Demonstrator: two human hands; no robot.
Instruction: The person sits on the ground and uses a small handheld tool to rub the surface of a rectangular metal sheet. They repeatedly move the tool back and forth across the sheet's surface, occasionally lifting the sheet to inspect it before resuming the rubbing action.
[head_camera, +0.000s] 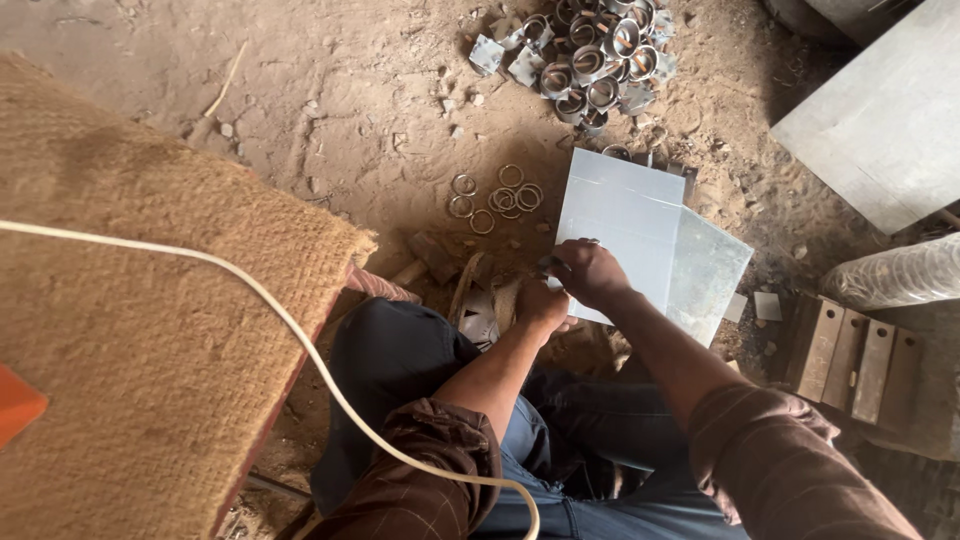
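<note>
The right hand (590, 272) is closed on the near edge of a metal sheet (620, 225) lying on the dirt floor (350, 120); the left hand (540, 303), just beside it, is curled, contents hidden. That thin edge could cut fingers if the sheet slides.

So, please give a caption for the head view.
Seated person's right hand and left hand grip a metal sheet above a dirt floor.

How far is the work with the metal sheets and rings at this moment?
Looks done: a heap of formed metal rings lies on the dirt floor, with thin wire rings nearer. In hand: right hand and left hand work at the edge of a flat metal sheet. Apparently left: another sheet beneath.
</note>
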